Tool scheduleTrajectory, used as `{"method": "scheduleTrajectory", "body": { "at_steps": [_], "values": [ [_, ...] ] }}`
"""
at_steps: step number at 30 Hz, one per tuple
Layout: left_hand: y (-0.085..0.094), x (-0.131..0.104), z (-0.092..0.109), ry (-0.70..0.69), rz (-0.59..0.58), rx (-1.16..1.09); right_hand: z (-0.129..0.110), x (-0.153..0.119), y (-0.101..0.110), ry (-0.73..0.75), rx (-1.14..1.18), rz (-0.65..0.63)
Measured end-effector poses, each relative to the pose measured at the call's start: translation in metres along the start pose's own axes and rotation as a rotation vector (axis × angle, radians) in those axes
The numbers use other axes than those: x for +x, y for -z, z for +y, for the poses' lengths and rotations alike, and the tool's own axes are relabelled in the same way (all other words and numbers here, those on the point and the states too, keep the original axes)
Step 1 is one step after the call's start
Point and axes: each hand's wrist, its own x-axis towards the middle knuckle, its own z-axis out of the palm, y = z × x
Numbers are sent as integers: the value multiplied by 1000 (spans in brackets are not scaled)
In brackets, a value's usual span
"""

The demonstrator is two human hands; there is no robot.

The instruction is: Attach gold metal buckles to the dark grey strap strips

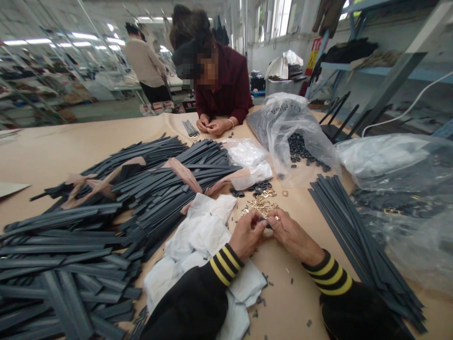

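My left hand point(247, 233) and my right hand point(292, 238) meet over the table, fingertips pinched together. Between them they grip a small dark grey piece point(268, 225), mostly covered by the fingers, so its exact shape is unclear. Just beyond the fingertips lies a pile of gold metal buckles point(261, 206). Small dark loops point(260, 186) are heaped behind the buckles. Crumpled white cloth point(201, 222) spreads beside and under my left forearm.
Bundles of dark strips point(177, 184) tied with pinkish cloth cover the left side. More strips point(354, 231) lie to the right. A clear plastic bag point(283, 118) holds dark loops. Across the tan tabletop point(293, 302), scattered with bits, a co-worker point(226, 85) leans, handling something small.
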Motion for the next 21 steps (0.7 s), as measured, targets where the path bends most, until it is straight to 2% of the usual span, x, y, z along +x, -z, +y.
{"method": "scheduleTrajectory", "body": {
  "at_steps": [4, 7, 13, 15, 17, 20, 21],
  "values": [
    [-4, -4, 4, 114, -179, -111, -3, 0, 4, 42, 12, -152],
    [0, -3, 5, 173, -140, -204, -6, -1, 9, 32, -8, -192],
    [11, 2, 3, 75, -75, -258, -11, -6, 16, -109, 125, -316],
    [15, 3, 3, 70, -94, -157, -11, -6, 17, -118, 161, -307],
    [21, 5, 5, 30, -55, 58, -9, -4, 18, -91, 129, -225],
    [32, 9, 9, -167, 211, 532, -4, -2, 19, -90, 77, -44],
    [35, 11, 10, -217, 266, 693, -2, -1, 20, -104, 86, -7]
  ]
}}
